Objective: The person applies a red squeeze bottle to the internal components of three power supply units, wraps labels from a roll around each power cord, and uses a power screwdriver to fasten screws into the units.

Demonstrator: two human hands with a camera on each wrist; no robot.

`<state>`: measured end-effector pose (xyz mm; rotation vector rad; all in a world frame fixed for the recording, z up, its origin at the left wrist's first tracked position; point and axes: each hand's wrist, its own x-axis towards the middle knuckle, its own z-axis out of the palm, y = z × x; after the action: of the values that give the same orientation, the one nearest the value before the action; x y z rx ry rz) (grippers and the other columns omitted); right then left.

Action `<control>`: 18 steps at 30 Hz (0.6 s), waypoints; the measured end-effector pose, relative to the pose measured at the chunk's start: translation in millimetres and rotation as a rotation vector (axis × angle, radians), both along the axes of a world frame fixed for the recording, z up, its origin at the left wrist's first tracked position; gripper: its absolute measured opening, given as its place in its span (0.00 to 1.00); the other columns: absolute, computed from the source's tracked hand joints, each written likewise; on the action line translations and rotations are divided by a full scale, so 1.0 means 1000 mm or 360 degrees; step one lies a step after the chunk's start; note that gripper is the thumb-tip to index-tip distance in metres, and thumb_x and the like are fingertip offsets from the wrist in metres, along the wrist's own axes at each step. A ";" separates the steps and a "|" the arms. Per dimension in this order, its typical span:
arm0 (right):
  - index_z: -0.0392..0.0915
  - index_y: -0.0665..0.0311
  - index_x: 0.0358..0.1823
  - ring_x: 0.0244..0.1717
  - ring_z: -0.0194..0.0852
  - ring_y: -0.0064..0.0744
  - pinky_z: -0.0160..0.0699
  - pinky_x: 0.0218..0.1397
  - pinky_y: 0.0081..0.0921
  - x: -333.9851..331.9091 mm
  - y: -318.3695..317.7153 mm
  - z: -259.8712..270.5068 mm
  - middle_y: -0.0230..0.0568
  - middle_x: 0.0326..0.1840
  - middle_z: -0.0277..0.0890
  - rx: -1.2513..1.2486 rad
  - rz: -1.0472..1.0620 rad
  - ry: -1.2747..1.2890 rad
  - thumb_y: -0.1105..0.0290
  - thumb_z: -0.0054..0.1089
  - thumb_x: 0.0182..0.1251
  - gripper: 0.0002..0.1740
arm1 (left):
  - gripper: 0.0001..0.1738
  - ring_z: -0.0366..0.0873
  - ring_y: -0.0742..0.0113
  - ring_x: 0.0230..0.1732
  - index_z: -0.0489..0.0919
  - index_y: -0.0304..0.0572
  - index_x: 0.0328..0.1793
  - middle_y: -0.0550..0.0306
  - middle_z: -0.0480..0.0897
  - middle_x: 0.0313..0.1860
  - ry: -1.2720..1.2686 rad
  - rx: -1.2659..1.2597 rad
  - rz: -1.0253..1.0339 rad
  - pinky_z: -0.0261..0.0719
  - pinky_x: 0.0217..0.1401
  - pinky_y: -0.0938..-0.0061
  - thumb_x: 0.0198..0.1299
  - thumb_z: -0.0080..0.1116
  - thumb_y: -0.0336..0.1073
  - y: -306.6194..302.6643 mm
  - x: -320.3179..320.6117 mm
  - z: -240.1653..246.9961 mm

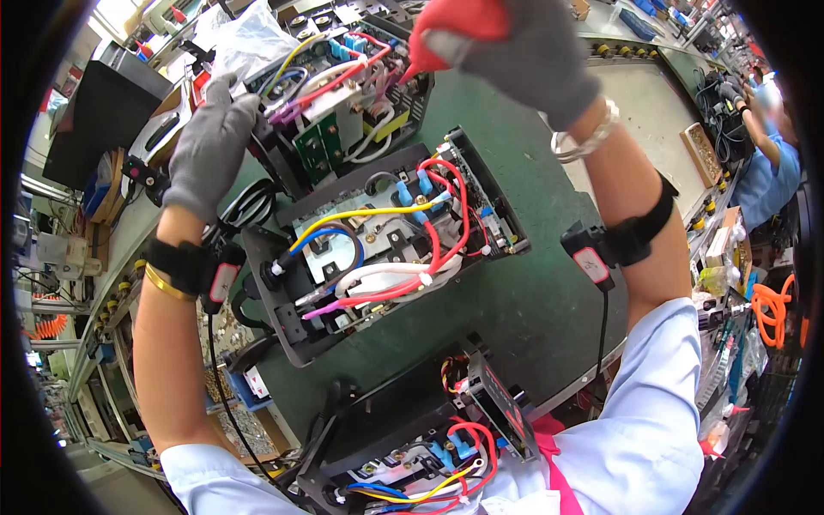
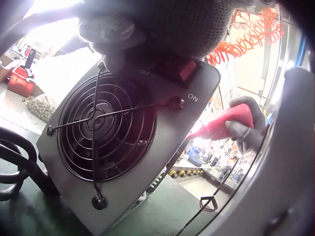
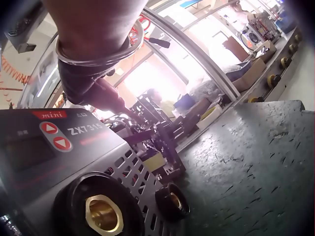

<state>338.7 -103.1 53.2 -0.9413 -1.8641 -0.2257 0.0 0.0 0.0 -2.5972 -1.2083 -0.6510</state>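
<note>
At the top of the head frame, the worker's right hand (image 1: 541, 64), in a grey glove, has its fingers wrapped round a red bottle (image 1: 463, 34), whose narrow nozzle points down and left at the far machine (image 1: 343, 133); whether the tip touches anything I cannot tell. The left hand (image 1: 206, 154), gloved the same, is at the upper left of that frame, fingers bent over the top edge of the far machine's end panel. From the left wrist, those fingers lie at the top of the picture, close to a red switch (image 2: 179, 70) marked OFF and ON, above a round fan (image 2: 106, 128) behind a wire guard. The far machine sits open at upper centre, with wires, blue sleeves and a green board (image 1: 319, 153) showing. Just below it, mid-frame, the middle machine (image 1: 373, 225) lies open too, a yellow wire (image 1: 369, 211) crossing it and a thick red wire (image 1: 466, 206) looping down its right side. The near machine (image 1: 506, 403) is at bottom centre, against the worker's body. All three are on a green bench (image 1: 549, 300). A panel (image 3: 93, 130) marked ZX7 315 fills the lower left of the right wrist picture. Over at the head frame's right edge, another person (image 1: 772, 176) in blue stands near a coiled orange hose (image 1: 771, 311).
</note>
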 end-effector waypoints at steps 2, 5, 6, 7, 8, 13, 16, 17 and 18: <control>0.75 0.64 0.48 0.44 0.82 0.32 0.82 0.48 0.29 0.010 -0.010 0.014 0.40 0.42 0.82 -0.0032 0.0055 0.0238 0.73 0.71 0.51 0.22 | 0.28 0.82 0.38 0.48 0.67 0.41 0.69 0.37 0.83 0.45 -0.0274 -0.0214 0.0103 0.77 0.52 0.56 0.70 0.51 0.49 -0.025 0.011 0.002; 0.75 0.63 0.49 0.39 0.83 0.31 0.82 0.45 0.29 0.012 -0.018 0.026 0.40 0.39 0.82 0.0127 0.0038 0.0350 0.70 0.71 0.51 0.23 | 0.28 0.82 0.36 0.47 0.64 0.42 0.72 0.33 0.82 0.43 -0.0388 0.0011 -0.0100 0.79 0.47 0.56 0.69 0.51 0.42 -0.055 0.018 0.003; 0.76 0.61 0.50 0.39 0.84 0.35 0.83 0.45 0.31 0.010 -0.019 0.025 0.42 0.38 0.82 0.0213 -0.0044 0.0291 0.66 0.72 0.51 0.24 | 0.29 0.82 0.35 0.44 0.63 0.42 0.73 0.33 0.82 0.42 -0.0379 0.0092 -0.0126 0.78 0.44 0.56 0.68 0.52 0.41 -0.059 0.017 -0.002; 0.78 0.58 0.51 0.38 0.86 0.39 0.84 0.45 0.33 0.008 -0.019 0.024 0.44 0.38 0.83 0.0246 -0.0191 0.0164 0.58 0.73 0.52 0.26 | 0.30 0.82 0.35 0.40 0.62 0.41 0.74 0.33 0.81 0.40 -0.0364 0.0165 -0.0152 0.78 0.41 0.55 0.67 0.53 0.40 -0.063 0.016 -0.005; 0.78 0.59 0.46 0.37 0.85 0.42 0.83 0.44 0.34 0.001 -0.016 0.022 0.45 0.37 0.82 0.0282 -0.0085 0.0127 0.61 0.74 0.49 0.23 | 0.31 0.80 0.35 0.34 0.61 0.40 0.74 0.34 0.80 0.35 -0.0340 0.0055 -0.0112 0.76 0.36 0.53 0.67 0.52 0.41 -0.065 0.014 -0.006; 0.76 0.57 0.47 0.42 0.83 0.49 0.82 0.47 0.38 -0.009 0.000 0.004 0.43 0.41 0.81 0.0237 -0.0070 -0.0034 0.64 0.74 0.49 0.23 | 0.32 0.79 0.35 0.34 0.59 0.37 0.74 0.33 0.80 0.33 -0.0245 -0.0106 0.0025 0.75 0.37 0.50 0.67 0.52 0.40 -0.065 0.015 -0.001; 0.75 0.56 0.47 0.43 0.82 0.50 0.81 0.47 0.40 -0.014 0.015 -0.003 0.44 0.41 0.81 0.0216 -0.0073 -0.0148 0.64 0.74 0.47 0.24 | 0.32 0.79 0.33 0.36 0.59 0.36 0.73 0.32 0.80 0.34 -0.0250 -0.0188 0.0068 0.75 0.39 0.49 0.67 0.51 0.40 -0.069 0.017 0.003; 0.75 0.56 0.47 0.43 0.82 0.50 0.81 0.47 0.41 -0.015 0.020 -0.005 0.44 0.41 0.81 0.0206 -0.0078 -0.0192 0.64 0.74 0.46 0.25 | 0.31 0.79 0.33 0.37 0.59 0.36 0.73 0.32 0.80 0.34 -0.0254 -0.0221 0.0078 0.75 0.39 0.49 0.67 0.51 0.40 -0.069 0.017 0.003; 0.77 0.57 0.46 0.41 0.84 0.44 0.83 0.46 0.35 -0.016 0.024 -0.007 0.39 0.42 0.83 0.0233 -0.0108 -0.0225 0.66 0.75 0.49 0.22 | 0.31 0.80 0.33 0.37 0.59 0.36 0.73 0.31 0.80 0.34 -0.0257 -0.0192 0.0058 0.75 0.40 0.49 0.67 0.51 0.41 -0.068 0.017 0.002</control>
<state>323.1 -78.7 46.3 -0.9082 -1.9166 -0.4744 17.0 -68.1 1.6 -2.6559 -1.3796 -0.8183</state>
